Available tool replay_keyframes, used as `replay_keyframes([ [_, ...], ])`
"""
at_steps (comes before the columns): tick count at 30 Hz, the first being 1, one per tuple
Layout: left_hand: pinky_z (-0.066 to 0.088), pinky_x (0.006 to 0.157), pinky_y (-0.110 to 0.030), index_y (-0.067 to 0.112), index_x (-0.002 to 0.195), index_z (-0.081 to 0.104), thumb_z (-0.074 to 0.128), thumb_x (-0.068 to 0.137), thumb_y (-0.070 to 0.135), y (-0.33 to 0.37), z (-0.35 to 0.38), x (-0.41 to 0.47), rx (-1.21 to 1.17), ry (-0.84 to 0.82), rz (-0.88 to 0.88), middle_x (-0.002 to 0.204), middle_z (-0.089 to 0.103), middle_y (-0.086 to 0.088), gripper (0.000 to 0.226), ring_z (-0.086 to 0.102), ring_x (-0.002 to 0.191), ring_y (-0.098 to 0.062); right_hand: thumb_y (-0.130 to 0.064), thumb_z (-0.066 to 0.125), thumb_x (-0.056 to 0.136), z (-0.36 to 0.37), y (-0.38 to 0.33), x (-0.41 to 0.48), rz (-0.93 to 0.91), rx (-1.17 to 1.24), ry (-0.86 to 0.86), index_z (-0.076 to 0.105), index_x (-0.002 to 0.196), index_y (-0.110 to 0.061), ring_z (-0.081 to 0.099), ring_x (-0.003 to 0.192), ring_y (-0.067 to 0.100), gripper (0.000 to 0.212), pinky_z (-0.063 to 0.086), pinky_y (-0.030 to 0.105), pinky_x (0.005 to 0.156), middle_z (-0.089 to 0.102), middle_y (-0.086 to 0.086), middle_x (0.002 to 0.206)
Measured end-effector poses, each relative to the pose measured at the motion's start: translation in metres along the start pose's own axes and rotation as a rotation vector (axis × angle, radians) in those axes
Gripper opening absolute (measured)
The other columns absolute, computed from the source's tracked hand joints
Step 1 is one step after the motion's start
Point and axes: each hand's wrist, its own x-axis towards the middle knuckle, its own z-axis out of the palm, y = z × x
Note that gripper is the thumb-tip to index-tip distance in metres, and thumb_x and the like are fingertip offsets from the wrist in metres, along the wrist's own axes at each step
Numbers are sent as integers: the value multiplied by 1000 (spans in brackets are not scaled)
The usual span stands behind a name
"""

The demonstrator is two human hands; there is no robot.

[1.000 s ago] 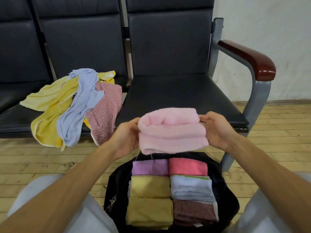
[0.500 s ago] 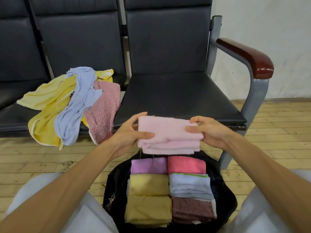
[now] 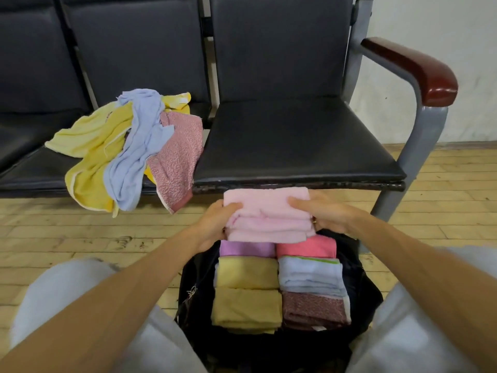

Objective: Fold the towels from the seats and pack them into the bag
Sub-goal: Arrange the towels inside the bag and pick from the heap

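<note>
Several loose towels [image 3: 129, 157] drape over the front edge of the middle seat [image 3: 27, 170]. The black bag [image 3: 361, 278] holds six folded towels in two rows. At the bag's far edge, the left hand [image 3: 215, 222] and right hand [image 3: 322, 214] each grip one end of the folded pink towel [image 3: 269, 216]. If it is lowered unevenly, its layers could splay open.

a pale pink towel [image 3: 269, 214], black bag [image 3: 360, 292] with mustard, lilac, coral, blue and speckled maroon towels, black seats [image 3: 293, 135].
</note>
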Motion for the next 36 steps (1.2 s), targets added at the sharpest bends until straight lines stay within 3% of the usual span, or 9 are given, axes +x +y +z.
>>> replay_keyframes([
  [5,47,75,-36,-1,121,61,69,82,25,-33,-6,12,-124,21,-157,102,65,-15,47,57,91,-27,-24,71,85,4,16,28,140,92,-34,58,127,-1,70,77,21,49,59,36,58,72,15,98],
  [9,43,58,-26,6,101,58,62,82,15,-54,-14,23,-42,-66,-222,77,55,-9,22,53,68,-17,-13,96,48,-1,40,55,380,44,-140,54,131,0,55,108,27,94,50,50,96,59,15,125],
  [13,55,70,-29,8,117,58,59,89,6,-87,-21,40,6,-62,-237,106,70,-11,29,67,91,-21,9,71,81,15,72,78,457,49,-60,47,133,-1,57,108,29,59,55,42,75,54,16,133],
  [16,51,60,-23,10,119,59,61,88,6,-104,-19,58,72,73,-200,103,69,-7,31,65,86,-17,2,72,83,31,100,105,419,1,132,50,133,-4,63,102,29,55,56,37,67,62,16,122],
  [19,53,72,-30,7,128,56,63,86,7,-121,-24,82,146,173,-195,113,66,-10,42,63,99,-24,-8,75,82,46,115,126,367,-75,225,51,134,-9,61,110,31,57,54,32,63,61,13,124],
  [25,51,83,-34,6,126,56,63,88,14,-141,-31,126,420,308,-183,116,64,-12,39,60,101,-26,-8,74,83,64,137,155,256,-245,363,49,136,-5,55,122,30,59,45,32,94,58,14,133],
  [30,49,94,-42,10,131,53,67,86,23,-150,-34,151,628,318,-106,121,63,-12,49,58,110,-29,-4,71,84,66,151,173,179,-349,413,52,125,-5,59,111,27,45,44,25,80,61,8,112],
  [33,44,100,-35,10,142,42,69,86,23,-166,-36,149,639,316,-109,132,56,-9,63,52,122,-28,-5,70,84,75,166,178,149,-420,400,50,122,-4,59,109,27,43,43,25,79,60,9,108],
  [36,40,86,-24,6,135,46,68,87,20,-179,-37,142,674,322,-66,119,58,-7,55,54,111,-23,-6,68,85,82,178,182,153,-496,402,47,130,-5,57,115,33,50,46,33,91,61,17,121],
])
